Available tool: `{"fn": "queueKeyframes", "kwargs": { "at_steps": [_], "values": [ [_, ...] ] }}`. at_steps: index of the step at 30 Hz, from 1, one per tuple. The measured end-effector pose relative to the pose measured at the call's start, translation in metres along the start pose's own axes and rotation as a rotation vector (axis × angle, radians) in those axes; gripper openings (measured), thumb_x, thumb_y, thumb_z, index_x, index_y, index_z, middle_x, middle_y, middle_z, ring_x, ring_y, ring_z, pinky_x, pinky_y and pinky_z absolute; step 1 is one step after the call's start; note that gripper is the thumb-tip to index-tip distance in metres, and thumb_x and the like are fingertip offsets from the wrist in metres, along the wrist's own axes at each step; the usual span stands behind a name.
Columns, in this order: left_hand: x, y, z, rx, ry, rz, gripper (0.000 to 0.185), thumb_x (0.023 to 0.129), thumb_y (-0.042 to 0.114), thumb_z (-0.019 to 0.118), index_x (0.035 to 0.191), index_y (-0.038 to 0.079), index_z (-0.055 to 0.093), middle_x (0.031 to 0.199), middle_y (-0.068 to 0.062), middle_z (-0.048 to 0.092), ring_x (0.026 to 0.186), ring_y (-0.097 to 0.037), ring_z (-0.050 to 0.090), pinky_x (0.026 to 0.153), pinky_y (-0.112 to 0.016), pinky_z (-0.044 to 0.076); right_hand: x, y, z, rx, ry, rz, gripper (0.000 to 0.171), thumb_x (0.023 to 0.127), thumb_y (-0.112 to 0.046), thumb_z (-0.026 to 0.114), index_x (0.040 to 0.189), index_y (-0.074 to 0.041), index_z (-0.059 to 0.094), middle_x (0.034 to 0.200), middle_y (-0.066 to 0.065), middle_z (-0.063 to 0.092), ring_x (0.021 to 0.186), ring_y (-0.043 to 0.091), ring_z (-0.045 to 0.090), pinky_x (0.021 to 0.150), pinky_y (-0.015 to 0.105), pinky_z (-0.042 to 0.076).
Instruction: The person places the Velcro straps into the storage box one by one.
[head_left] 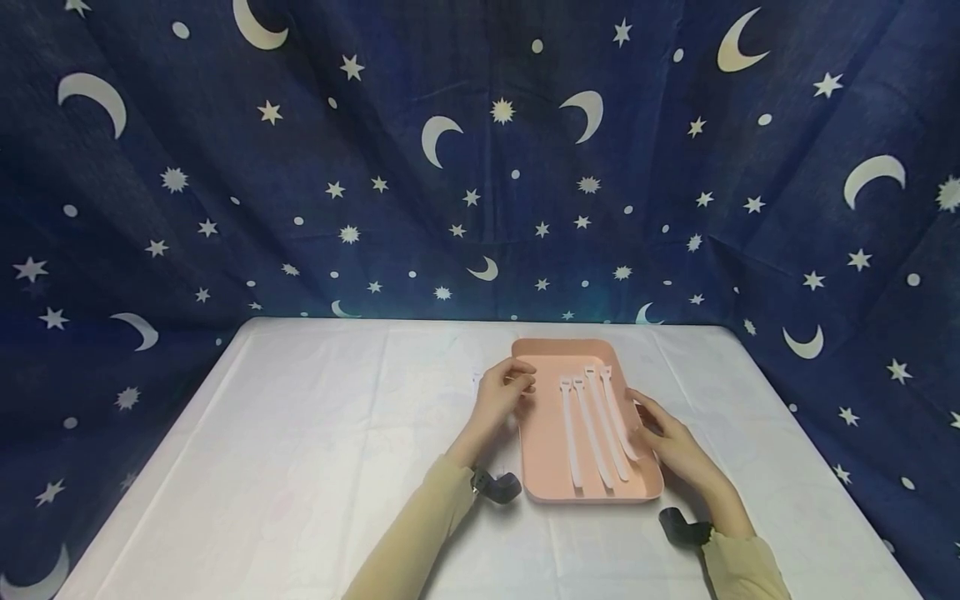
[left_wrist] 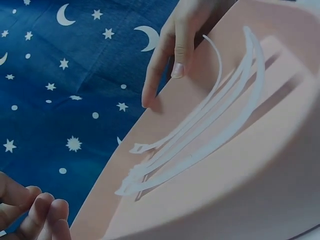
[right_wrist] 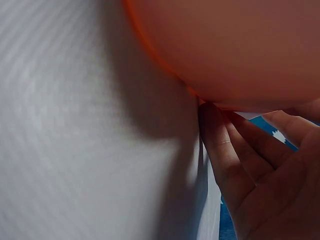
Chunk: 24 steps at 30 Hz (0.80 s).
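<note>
Tray: a pink, shallow tray (head_left: 540,433) with rounded corners, right of the middle of the table (head_left: 300,458), its long sides running away from the person and both hands at its sides.
Straps: 4 white straps (head_left: 591,429) inside the tray, side by side and slightly fanned. Their slotted heads point to the far end, their tails to the near end; the 2 heads on the right sit farther away than the 2 on the left.
Rightmost strap: its tail bends toward the tray's right wall, near the right hand.
Left hand (head_left: 501,396): at the tray's left rim, toward the far end. The fingers are loosely bent, their tips close together in the left wrist view, with nothing seen between them.
Right hand (head_left: 670,437): grips the tray's right side, its fingers closed on the rim; the right wrist view shows fingertips pressed against the outside, low down.
White bit: a small white piece (head_left: 476,380) shows just beside the left hand; too little is visible to tell what it is.
Wrists: 2 black mounts (head_left: 497,488), 1 at the end of each cream sleeve (head_left: 420,525).
Backdrop: a dark blue curtain (head_left: 405,75) printed with pale moons, stars and dots.
</note>
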<state>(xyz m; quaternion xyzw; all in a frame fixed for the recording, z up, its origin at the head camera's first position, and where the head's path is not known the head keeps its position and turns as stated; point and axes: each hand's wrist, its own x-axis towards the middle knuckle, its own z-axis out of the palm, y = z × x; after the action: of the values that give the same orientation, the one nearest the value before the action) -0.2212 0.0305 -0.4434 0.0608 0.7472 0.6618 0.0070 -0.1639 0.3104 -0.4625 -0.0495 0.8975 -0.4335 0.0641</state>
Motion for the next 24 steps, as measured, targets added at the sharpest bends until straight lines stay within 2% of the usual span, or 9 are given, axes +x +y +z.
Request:
{"fn": "queueKeyframes", "kwargs": {
  "at_steps": [4, 7, 12, 14, 15, 21, 24],
  "values": [
    [-0.002, -0.003, -0.002, -0.025, 0.009, -0.024, 0.016, 0.09, 0.005, 0.056, 0.102, 0.001, 0.067, 0.093, -0.017, 0.068, 0.078, -0.018, 0.068, 0.077, -0.039, 0.059, 0.0, 0.0, 0.0, 0.001, 0.0, 0.009, 0.062, 0.097, -0.023, 0.053, 0.152, -0.015, 0.025, 0.149, 0.031, 0.034, 0.137, 0.05, 0.032, 0.109, 0.064, 0.027],
    [-0.005, -0.004, -0.003, -0.04, 0.019, -0.025, 0.017, 0.091, 0.005, 0.055, 0.103, 0.002, 0.067, 0.093, -0.018, 0.069, 0.079, -0.021, 0.069, 0.078, -0.04, 0.058, 0.0, 0.0, 0.0, -0.001, 0.001, 0.008, 0.062, 0.097, -0.023, 0.053, 0.152, -0.015, 0.025, 0.149, 0.031, 0.033, 0.138, 0.05, 0.032, 0.109, 0.064, 0.027],
    [-0.022, 0.023, -0.012, -0.037, 0.009, -0.03, 0.021, 0.091, 0.0, 0.052, 0.107, -0.006, 0.064, 0.098, -0.028, 0.066, 0.091, -0.043, 0.067, 0.081, -0.047, 0.057, 0.0, -0.001, 0.0, -0.002, -0.004, 0.014, 0.062, 0.097, -0.023, 0.053, 0.152, -0.015, 0.025, 0.15, 0.03, 0.032, 0.138, 0.05, 0.03, 0.11, 0.064, 0.026],
    [-0.028, 0.033, -0.015, -0.026, 0.004, -0.034, 0.022, 0.091, -0.001, 0.051, 0.108, -0.01, 0.062, 0.1, -0.031, 0.065, 0.095, -0.047, 0.064, 0.083, -0.049, 0.056, 0.0, -0.001, 0.0, -0.004, -0.005, 0.01, 0.062, 0.097, -0.024, 0.053, 0.152, -0.015, 0.024, 0.15, 0.03, 0.032, 0.138, 0.05, 0.031, 0.11, 0.064, 0.026],
    [-0.028, 0.033, -0.016, -0.027, 0.005, -0.035, 0.021, 0.091, -0.001, 0.051, 0.108, -0.01, 0.062, 0.1, -0.031, 0.065, 0.095, -0.046, 0.064, 0.083, -0.048, 0.056, 0.0, -0.001, 0.001, -0.004, -0.006, 0.009, 0.062, 0.097, -0.024, 0.052, 0.152, -0.015, 0.024, 0.15, 0.03, 0.032, 0.138, 0.05, 0.031, 0.11, 0.064, 0.027],
    [-0.008, -0.003, -0.018, -0.039, 0.04, -0.051, 0.021, 0.092, 0.001, 0.052, 0.108, -0.004, 0.065, 0.1, -0.027, 0.067, 0.093, -0.042, 0.066, 0.083, -0.05, 0.055, -0.001, -0.001, 0.0, 0.002, -0.009, 0.007, 0.062, 0.098, -0.025, 0.052, 0.153, -0.014, 0.024, 0.149, 0.03, 0.033, 0.138, 0.05, 0.031, 0.11, 0.063, 0.027],
    [-0.006, -0.011, -0.022, -0.036, 0.069, -0.045, 0.02, 0.091, 0.004, 0.054, 0.107, -0.001, 0.066, 0.099, -0.023, 0.069, 0.09, -0.038, 0.069, 0.082, -0.049, 0.056, -0.001, -0.001, 0.0, 0.005, -0.005, 0.006, 0.062, 0.098, -0.023, 0.052, 0.153, -0.014, 0.024, 0.15, 0.03, 0.033, 0.138, 0.05, 0.03, 0.11, 0.063, 0.027]
  ]
}}
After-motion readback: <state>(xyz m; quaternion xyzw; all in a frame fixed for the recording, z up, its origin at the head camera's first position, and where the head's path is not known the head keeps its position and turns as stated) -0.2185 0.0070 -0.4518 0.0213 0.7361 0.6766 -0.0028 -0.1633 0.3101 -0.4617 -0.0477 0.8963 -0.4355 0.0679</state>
